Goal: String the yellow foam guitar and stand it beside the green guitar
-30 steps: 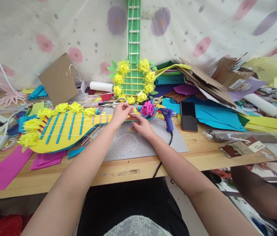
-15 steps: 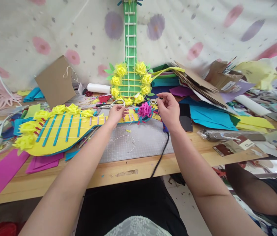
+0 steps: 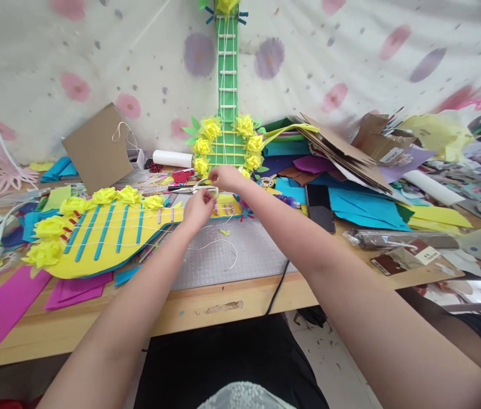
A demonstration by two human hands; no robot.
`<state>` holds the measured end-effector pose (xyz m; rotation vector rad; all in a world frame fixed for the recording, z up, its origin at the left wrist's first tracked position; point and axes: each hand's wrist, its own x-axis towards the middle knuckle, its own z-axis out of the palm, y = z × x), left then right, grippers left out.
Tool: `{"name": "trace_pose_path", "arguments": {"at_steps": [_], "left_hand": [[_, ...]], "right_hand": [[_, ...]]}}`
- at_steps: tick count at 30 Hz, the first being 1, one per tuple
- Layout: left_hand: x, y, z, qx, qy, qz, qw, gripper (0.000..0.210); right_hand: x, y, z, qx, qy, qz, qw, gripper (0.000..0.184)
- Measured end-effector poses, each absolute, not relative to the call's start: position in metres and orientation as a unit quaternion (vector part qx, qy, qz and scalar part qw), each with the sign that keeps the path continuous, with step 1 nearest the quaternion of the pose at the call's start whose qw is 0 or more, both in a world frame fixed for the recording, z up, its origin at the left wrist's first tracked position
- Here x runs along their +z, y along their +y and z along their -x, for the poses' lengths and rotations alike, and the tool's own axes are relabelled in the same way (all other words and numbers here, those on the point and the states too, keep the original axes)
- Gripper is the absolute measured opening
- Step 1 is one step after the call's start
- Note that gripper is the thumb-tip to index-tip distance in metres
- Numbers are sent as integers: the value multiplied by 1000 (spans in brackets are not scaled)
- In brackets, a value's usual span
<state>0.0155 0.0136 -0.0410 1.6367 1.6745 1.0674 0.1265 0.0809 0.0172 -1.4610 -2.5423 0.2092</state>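
My left hand (image 3: 200, 209) is closed in a pinch over the neck of a yellow paper guitar (image 3: 108, 233) with blue strips and yellow paper flowers. A thin white string (image 3: 219, 241) runs along the guitar to these fingers and seems to be held in them. Just above, my right hand (image 3: 227, 177) has its fingers curled at the pale handles of a pair of scissors (image 3: 189, 189); the fingertips are partly hidden. The right forearm covers most of the magenta flower at the end of the neck.
A green paper guitar (image 3: 227, 85) with yellow flowers stands behind. A grey cutting mat (image 3: 240, 255) lies in front. To the right are a phone (image 3: 319, 207), blue paper (image 3: 364, 207) and cardboard sheets (image 3: 343, 147). Magenta paper (image 3: 8, 309) lies front left.
My right hand has moved left from beside the magenta flower to the scissors' handles. My left hand stays at the guitar's neck. The whole view has shifted slightly.
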Motion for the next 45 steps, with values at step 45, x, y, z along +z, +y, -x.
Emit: {"name": "trace_pose_path", "arguments": {"at_steps": [45], "left_hand": [[-34, 25, -18, 444, 590, -585, 337, 11]], "right_hand": [[43, 100, -223, -159, -905, 364, -155, 31]]}}
